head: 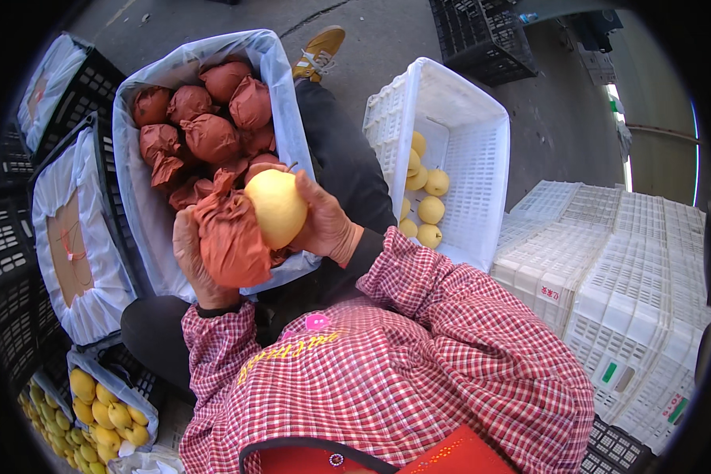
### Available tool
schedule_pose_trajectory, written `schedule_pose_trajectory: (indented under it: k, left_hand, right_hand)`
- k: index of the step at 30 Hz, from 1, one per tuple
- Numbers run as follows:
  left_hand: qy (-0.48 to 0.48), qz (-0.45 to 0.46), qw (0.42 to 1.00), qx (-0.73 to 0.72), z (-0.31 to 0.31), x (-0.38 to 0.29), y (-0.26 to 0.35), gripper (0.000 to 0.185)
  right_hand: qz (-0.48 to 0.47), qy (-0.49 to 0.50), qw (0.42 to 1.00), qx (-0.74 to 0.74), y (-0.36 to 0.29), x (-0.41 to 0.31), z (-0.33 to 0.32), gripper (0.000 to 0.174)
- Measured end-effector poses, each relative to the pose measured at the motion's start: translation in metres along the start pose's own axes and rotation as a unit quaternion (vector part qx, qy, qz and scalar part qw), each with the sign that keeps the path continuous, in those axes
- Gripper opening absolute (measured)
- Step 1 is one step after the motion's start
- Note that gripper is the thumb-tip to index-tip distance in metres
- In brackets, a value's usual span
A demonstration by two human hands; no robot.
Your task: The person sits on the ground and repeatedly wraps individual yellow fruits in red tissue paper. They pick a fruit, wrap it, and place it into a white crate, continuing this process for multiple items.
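My left hand [197, 260] cups a bulging, crumpled red-brown paper wrapper [231, 240]; whether fruit is inside it is hidden. Pressed against its right side is a bare yellow pear [276, 207], stem upward, which my right hand [326, 220] grips from the right, thumb near the top. Both hands are above the near part of a crate lined with pale plastic film [284, 106]. Inside that crate lie several round fruits wrapped in red-brown paper [211, 137]. To the right, a white plastic crate [468, 142] holds several bare yellow pears [431, 210].
Black crates with film and cardboard covers [71, 243] stand along the left. More yellow fruit [109, 415] fills a lined crate at the lower left. White crates [616, 284] are stacked at the right. A black crate [483, 38] sits on the concrete floor [385, 35] ahead.
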State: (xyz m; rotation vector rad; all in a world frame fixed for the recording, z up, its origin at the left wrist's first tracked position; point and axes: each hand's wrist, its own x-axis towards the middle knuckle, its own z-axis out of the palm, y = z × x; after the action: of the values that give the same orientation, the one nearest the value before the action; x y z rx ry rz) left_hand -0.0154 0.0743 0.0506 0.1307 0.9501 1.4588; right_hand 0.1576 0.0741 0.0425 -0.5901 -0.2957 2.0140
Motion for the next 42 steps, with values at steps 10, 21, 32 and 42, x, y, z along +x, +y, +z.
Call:
schedule_pose_trajectory:
  k: [10, 21, 32, 42]
  left_hand:
    - [-0.150, 0.257, 0.532, 0.793, -0.162, 0.067, -0.080, 0.024]
    - [-0.045, 0.157, 0.539, 0.826, -0.121, 0.063, -0.084, 0.024]
    - [0.071, 0.361, 0.650, 0.665, -0.073, 0.061, -0.064, 0.019]
    - [-0.009, 0.313, 0.856, 0.412, -0.045, 0.047, -0.023, 0.066]
  right_hand:
    - [-0.145, 0.475, 0.821, -0.282, -0.164, -0.112, -0.202, 0.065]
    - [-0.264, 0.493, 0.387, -0.733, -0.153, -0.062, -0.242, 0.042]
    - [-0.122, 0.073, 0.432, -0.891, 0.018, 0.236, -0.031, 0.040]
    - [-0.209, 0.152, 0.800, -0.541, -0.040, 0.148, -0.038, 0.016]
